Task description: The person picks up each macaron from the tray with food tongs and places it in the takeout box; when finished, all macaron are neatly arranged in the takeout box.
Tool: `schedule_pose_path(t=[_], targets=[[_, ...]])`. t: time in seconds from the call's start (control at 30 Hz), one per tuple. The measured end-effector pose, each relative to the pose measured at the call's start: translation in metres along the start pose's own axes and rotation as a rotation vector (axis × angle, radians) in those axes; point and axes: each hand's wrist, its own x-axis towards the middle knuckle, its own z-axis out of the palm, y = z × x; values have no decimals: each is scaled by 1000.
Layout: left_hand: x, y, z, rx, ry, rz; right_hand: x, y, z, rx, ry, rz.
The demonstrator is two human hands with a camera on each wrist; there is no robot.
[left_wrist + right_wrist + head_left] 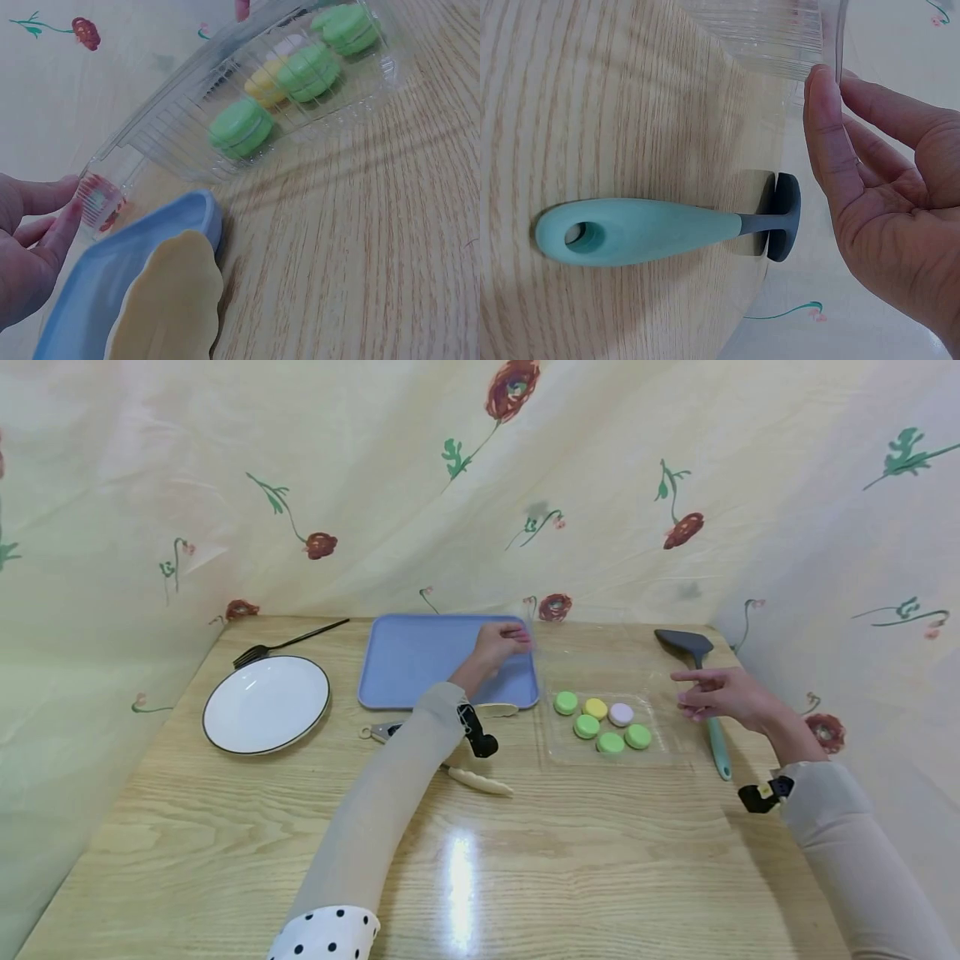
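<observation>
A clear plastic box (pixel 555 745) with a hinged lid stands raised open on the right half of the table. Inside lie several macarons (pixel 587 726), mostly green, with one yellow and one pale purple. My left hand (pixel 497 645) reaches over the blue tray (pixel 420 660); in the left wrist view its thumb and fingertips pinch the clear plastic edge. On the other side my right hand (pixel 722 695) pinches the plastic edge between thumb and fingers (pixel 826 101). Below it lies a turner (pixel 637 231) with a mint handle and dark head.
Tongs (pixel 480 782) with cream scalloped tips lie partly hidden under my left forearm. A white dark-rimmed plate (pixel 266 704) and a black fork (pixel 288 642) sit at the left. Flowered cloth (pixel 420 510) hangs behind the table.
</observation>
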Motion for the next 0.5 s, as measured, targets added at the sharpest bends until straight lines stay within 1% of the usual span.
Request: schedule_pose_path(t=[0.1, 0.27, 0.37, 0.5], targets=[[1, -3, 0, -2, 20, 10, 0, 0, 0, 0, 0, 4], [2, -4, 1, -7, 39, 10, 1, 0, 1, 0, -3, -12], [3, -3, 2, -8, 55, 12, 2, 1, 0, -3, -4, -22], [3, -1, 5, -23, 63, 14, 3, 1, -1, 0, -2, -13]])
